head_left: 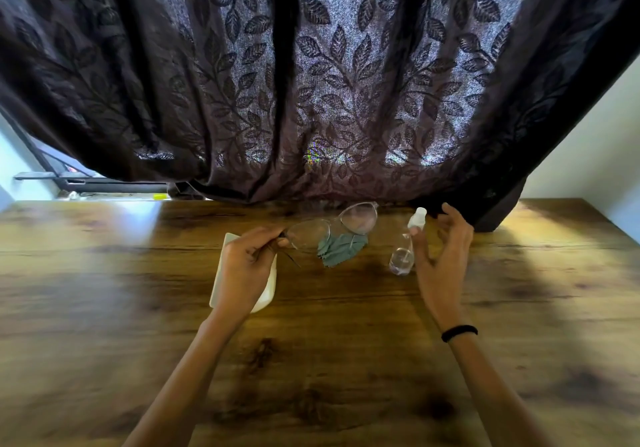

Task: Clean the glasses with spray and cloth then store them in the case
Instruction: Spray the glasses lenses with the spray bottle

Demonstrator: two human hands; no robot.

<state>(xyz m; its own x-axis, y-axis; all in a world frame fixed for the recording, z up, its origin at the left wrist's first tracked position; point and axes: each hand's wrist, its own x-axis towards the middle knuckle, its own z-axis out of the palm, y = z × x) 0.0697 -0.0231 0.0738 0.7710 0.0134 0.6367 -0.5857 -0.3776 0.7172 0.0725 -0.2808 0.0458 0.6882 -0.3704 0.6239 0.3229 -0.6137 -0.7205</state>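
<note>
Clear-framed glasses (332, 228) hang above the wooden table (138, 273) in our left hand (247, 263), which pinches one temple, the lenses over the crumpled grey-green cloth (341, 247). Our right hand (441, 256) is spread open, thumb just beside the small clear spray bottle (407, 242), gripping nothing. Under our left hand lies the white case (268, 294).

case (221, 275): mostly hidden under left hand (247, 263) | forearms: cut off at bottom edge
</note>
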